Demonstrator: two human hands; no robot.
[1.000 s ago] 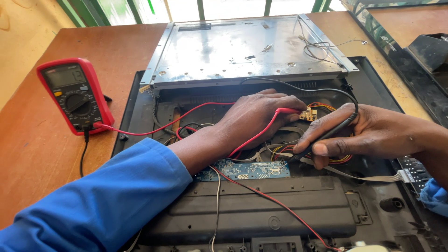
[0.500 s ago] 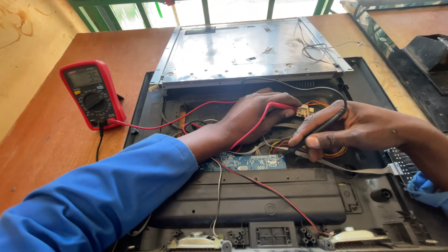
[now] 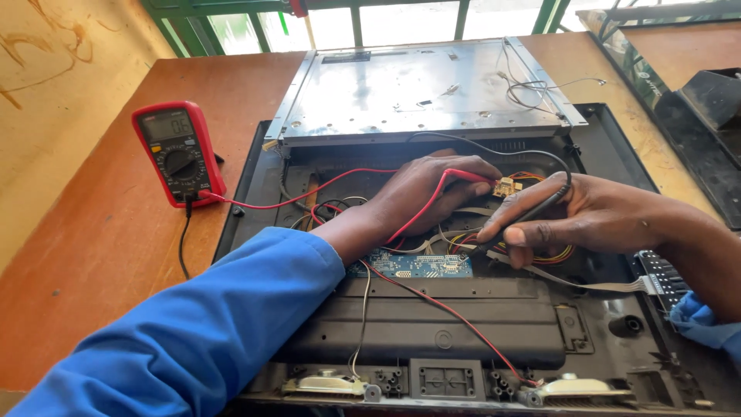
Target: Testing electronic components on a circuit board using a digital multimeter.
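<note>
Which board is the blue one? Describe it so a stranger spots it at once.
Start at the opened black flat-screen casing lying on the brown table. Below the shiny metal plate, look just under the left hand, beside the blue sleeve. The small blue circuit board lies flat there, the only blue board among black plastic and loose wires.

A single head-worn view looks steeply down and forward over the bench (image 3: pixel 116 232), close enough that both forearms fill the lower frame (the blue sleeves run off the bottom corners). It faces a green-framed window (image 3: pixel 370 19) along the top edge; the multimeter (image 3: pixel 177 153) sits upper left.
</note>
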